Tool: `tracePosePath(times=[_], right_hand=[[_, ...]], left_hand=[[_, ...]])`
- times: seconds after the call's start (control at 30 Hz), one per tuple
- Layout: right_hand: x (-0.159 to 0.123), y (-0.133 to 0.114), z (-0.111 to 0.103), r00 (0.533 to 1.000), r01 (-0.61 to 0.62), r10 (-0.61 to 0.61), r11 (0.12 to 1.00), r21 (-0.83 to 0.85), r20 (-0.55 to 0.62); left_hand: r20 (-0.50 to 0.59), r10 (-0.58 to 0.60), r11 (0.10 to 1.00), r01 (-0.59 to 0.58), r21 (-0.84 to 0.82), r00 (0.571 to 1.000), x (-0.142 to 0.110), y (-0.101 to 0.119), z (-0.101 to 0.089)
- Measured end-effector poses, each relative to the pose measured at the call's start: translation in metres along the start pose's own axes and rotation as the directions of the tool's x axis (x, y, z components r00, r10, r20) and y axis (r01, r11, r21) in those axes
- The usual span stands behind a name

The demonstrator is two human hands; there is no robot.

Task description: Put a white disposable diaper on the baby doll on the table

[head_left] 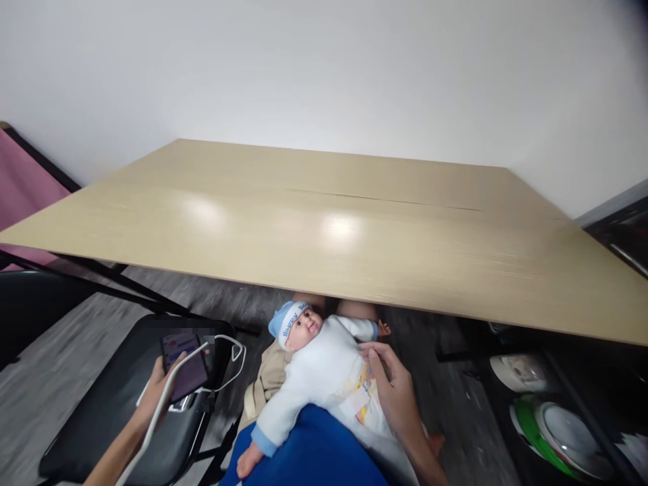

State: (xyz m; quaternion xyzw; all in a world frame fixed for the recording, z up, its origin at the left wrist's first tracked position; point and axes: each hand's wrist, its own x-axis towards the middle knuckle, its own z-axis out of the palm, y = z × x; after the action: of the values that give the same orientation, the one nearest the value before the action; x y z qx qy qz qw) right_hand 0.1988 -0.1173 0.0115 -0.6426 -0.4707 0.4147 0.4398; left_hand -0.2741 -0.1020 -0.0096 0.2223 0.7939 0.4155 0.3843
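My left hand (158, 395) is closed around a dark smartphone (191, 381) with a lit screen, held above the seat of a black chair. A white cable (156, 420) runs along my left forearm and across the phone, with a loop to its right. On my lap lies a baby doll (324, 358), face up, wearing a blue and white cap (291, 322) and a white outfit with blue cuffs. My right hand (393, 386) rests on the doll's front, thumb and fingertips drawn together. Whether cloth is pinched between them is hidden.
A wide wooden table (263, 223) spans the view ahead, against a white wall. The black chair (101, 398) stands at my left. Under the table's right side are a green and white round object (551, 432) and a pale container (519, 372). Pink fabric (25, 189) hangs far left.
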Motion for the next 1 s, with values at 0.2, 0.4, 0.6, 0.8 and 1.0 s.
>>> tracePosePath(times=[0.2, 0.4, 0.6, 0.8, 1.0], right_hand=[[-0.013, -0.008, 0.001, 1.0, 0.011, -0.012, 0.999, 0.04, 0.015], [-0.039, -0.02, 0.011, 0.998, 0.045, -0.048, 0.997, 0.068, 0.038], [-0.069, -0.031, 0.02, 0.953, 0.02, -0.06, 0.99, 0.136, 0.296], [-0.072, -0.047, 0.01, 0.764, 0.092, -0.171, 0.983, 0.157, 0.622], [-0.066, -0.049, 0.015, 0.605, 0.143, -0.203, 0.979, 0.145, 0.77]], left_hand=[[0.334, -0.128, 0.967, 0.192, -0.166, 0.934, -0.094, -0.004, 0.001], [0.367, 0.104, 0.993, -0.074, -0.096, 0.924, -0.144, 0.003, 0.023], [0.372, 0.116, 0.993, -0.097, -0.069, 0.921, -0.142, 0.001, 0.023], [0.306, 0.148, 0.989, -0.135, -0.065, 0.94, -0.137, -0.011, 0.027], [0.299, 0.179, 0.983, -0.162, -0.083, 0.937, -0.137, -0.017, 0.025]])
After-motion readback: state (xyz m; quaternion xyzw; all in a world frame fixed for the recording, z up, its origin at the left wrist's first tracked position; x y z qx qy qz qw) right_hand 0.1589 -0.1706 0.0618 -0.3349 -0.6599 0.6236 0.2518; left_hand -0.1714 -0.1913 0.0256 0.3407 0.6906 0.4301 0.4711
